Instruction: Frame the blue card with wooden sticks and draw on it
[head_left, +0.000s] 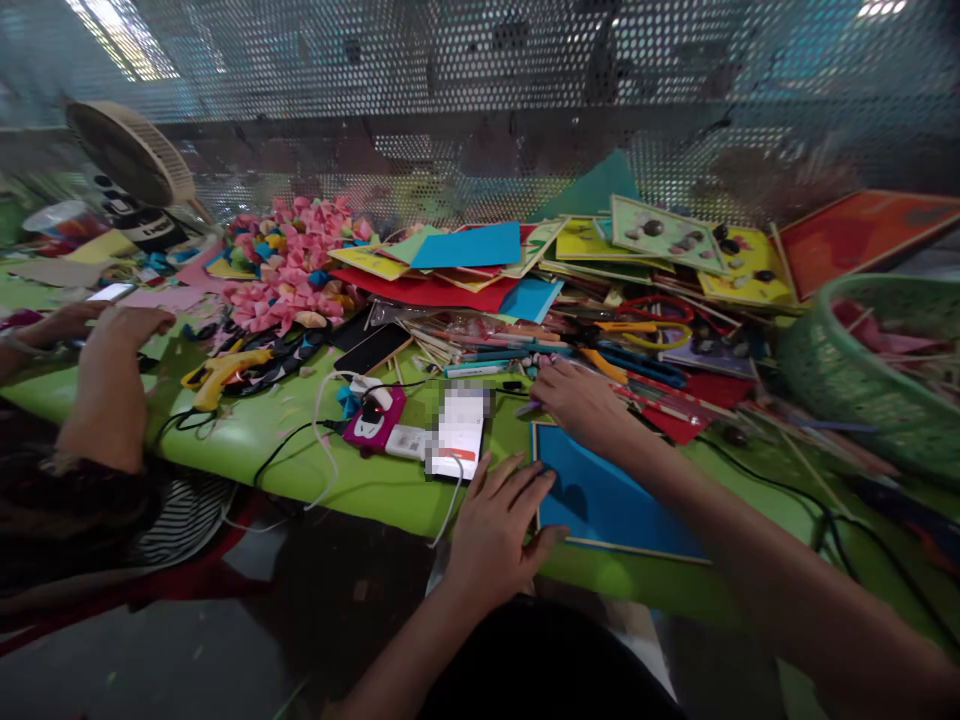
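Nearest, the left hand spreads its fingers [517, 487] over the left edge of a blue board [600, 495], which lies flat, long axis running left to right, with a narrow strip of green tabletop [600, 572] between its near border and the table's edge. The right forearm [720, 510] crosses the board's right part, its hand bent at the far left corner, pinching what I cannot tell; a phone [463, 430] and pink power strip [391, 408] crowd the left. Beyond, pens [480, 368], scissors [675, 335] and stacked coloured cards [465, 247] block the far side, a green basket [847, 350] the right.
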